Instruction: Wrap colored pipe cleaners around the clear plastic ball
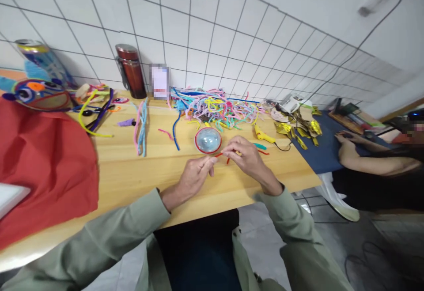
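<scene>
A short red pipe cleaner (218, 154) stretches between my two hands above the wooden table. My left hand (198, 171) pinches its left end between thumb and fingertips. Its other end is in the closed fingers of my right hand (243, 154). Just beyond the hands stands a clear round dome (208, 139) with a red rim. A yellow hot glue gun (264, 135) lies to the right, its cord trailing off. Close to my right hand are a teal piece (259, 146) and a loose red strip (264, 153), partly covered by that hand.
A heap of coloured pipe cleaners (218, 105) lies along the tiled wall. Further left stand a brown flask (131, 72), a phone (160, 81) and a can (44, 59). Red cloth (49, 158) covers the left end. Another person's arm (374, 160) rests on the blue table at right.
</scene>
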`<state>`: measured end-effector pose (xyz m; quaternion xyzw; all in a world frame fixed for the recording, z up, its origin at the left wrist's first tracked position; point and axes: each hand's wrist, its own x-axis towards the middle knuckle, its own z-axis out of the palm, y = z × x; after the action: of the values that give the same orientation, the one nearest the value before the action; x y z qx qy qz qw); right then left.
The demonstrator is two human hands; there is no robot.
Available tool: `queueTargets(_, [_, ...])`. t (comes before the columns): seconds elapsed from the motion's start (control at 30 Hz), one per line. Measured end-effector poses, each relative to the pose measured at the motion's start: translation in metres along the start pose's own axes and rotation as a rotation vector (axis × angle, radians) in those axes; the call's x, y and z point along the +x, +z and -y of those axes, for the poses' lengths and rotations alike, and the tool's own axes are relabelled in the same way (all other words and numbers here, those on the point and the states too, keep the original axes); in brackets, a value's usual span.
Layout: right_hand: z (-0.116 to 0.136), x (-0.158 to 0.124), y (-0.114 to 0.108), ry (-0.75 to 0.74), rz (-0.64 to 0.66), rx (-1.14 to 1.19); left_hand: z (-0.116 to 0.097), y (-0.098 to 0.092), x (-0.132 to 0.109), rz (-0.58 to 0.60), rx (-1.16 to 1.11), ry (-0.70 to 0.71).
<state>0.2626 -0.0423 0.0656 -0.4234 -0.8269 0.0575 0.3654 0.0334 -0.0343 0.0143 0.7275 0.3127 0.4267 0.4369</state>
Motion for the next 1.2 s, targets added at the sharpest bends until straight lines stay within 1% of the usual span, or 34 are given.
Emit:
queueTargets(0.13, [-0.008,0.023,0.004,-0.059,-0.01,0.03,-0.004,-0.013,0.012,-0.113,0.088,0.038])
queueTargets(0.27, [-0.02,0.032,0.011,-0.103,-0.034,0.076,-0.003,-0.024,0.021,-0.166,0.179,0.005])
queueTargets(0.33, [-0.029,0.034,0.011,-0.05,-0.053,0.099,0.0,-0.028,0.026,-0.199,0.199,-0.006])
queueTargets(0.43, [-0.044,0.035,0.01,0.112,-0.125,0.114,0.012,-0.031,0.036,-0.292,0.218,0.042])
queueTargets(0.53, [-0.06,0.035,0.012,0.219,-0.168,0.136,0.033,-0.03,0.045,-0.406,0.279,0.075])
queueTargets(0.6, [-0.068,0.033,0.016,0.256,-0.181,0.172,0.048,-0.027,0.047,-0.423,0.275,0.056])
queueTargets(0.67, [-0.074,0.03,0.022,0.298,-0.214,0.205,0.059,-0.023,0.047,-0.397,0.236,0.017])
queueTargets(0.73, [-0.077,0.024,0.027,0.339,-0.248,0.223,0.065,-0.02,0.047,-0.341,0.185,-0.043])
queueTargets(0.83, [-0.081,0.017,0.033,0.37,-0.248,0.268,0.065,-0.017,0.047,-0.255,0.107,-0.115])
queueTargets(0.97, [-0.082,0.01,0.043,0.441,-0.203,0.379,0.059,-0.017,0.051,-0.189,0.032,-0.193])
queueTargets(1.03, [-0.083,0.008,0.047,0.477,-0.192,0.417,0.055,-0.017,0.052,-0.15,0.014,-0.181])
queueTargets(1.13, [-0.085,0.007,0.051,0.515,-0.193,0.44,0.048,-0.016,0.054,-0.084,-0.019,-0.124])
queueTargets(1.2, [-0.088,0.009,0.051,0.538,-0.196,0.441,0.045,-0.015,0.057,-0.08,-0.037,-0.114])
